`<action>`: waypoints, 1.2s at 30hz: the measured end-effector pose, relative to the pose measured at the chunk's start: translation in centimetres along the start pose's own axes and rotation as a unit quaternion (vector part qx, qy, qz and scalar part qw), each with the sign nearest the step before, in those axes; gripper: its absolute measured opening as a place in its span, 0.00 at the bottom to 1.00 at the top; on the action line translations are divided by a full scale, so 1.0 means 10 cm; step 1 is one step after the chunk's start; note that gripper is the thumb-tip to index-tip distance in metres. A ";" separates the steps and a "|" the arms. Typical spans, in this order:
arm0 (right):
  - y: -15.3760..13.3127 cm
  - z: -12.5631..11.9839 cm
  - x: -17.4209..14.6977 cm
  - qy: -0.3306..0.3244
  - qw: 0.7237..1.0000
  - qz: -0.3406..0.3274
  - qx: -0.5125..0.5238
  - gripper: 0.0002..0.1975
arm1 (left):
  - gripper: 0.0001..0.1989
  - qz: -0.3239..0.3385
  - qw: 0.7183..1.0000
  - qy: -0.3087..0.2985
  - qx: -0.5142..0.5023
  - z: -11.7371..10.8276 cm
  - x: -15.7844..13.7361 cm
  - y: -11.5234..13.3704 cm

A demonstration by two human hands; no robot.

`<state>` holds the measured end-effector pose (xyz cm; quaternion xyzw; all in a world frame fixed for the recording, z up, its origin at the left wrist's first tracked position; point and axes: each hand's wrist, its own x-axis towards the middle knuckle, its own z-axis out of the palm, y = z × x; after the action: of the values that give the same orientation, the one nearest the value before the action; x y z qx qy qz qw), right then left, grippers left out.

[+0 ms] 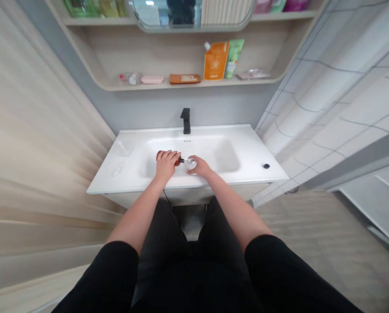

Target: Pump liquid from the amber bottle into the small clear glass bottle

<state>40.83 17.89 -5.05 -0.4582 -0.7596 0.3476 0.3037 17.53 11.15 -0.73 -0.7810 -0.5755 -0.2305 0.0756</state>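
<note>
My left hand [165, 164] is wrapped round a reddish-brown bottle [177, 162], tipped on its side over the sink [227, 156]. The bottle's dark neck points right, toward a small clear cup [190, 164]. Fingers of my right hand [200, 166] curl round that cup, which is see-through and tilted a little. Neck and cup rim are very close; whether they touch, or whether liquid runs between them, I cannot make out. A small black cap [266, 166] lies on the counter to the right.
Behind the basin stands a black faucet [186, 121]. Above it, a wall shelf [149, 87] holds an orange pouch [216, 61], a green tube [234, 58], an orange-brown packet [184, 78] and a pink case [152, 79]. A clear tray [125, 148] sits on the counter's left. A curtain [51, 108] hangs left.
</note>
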 end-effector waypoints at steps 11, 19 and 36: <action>0.03 0.01 0.01 0.005 1.000 -0.011 0.001 0.40 | 0.31 0.000 1.000 0.000 -0.001 0.01 -0.01 0.00; 0.06 0.03 0.02 0.004 1.000 -0.009 -0.002 0.40 | 0.29 -0.004 1.000 -0.009 0.001 0.00 0.00 0.00; -0.02 -0.01 -0.01 0.002 1.000 0.001 0.002 0.40 | 0.31 -0.007 1.000 -0.008 -0.013 -0.03 0.00 0.03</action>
<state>40.87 17.79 -4.82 -0.4590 -0.7578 0.3486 0.3058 17.73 10.93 -0.39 -0.7796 -0.5789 -0.2318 0.0591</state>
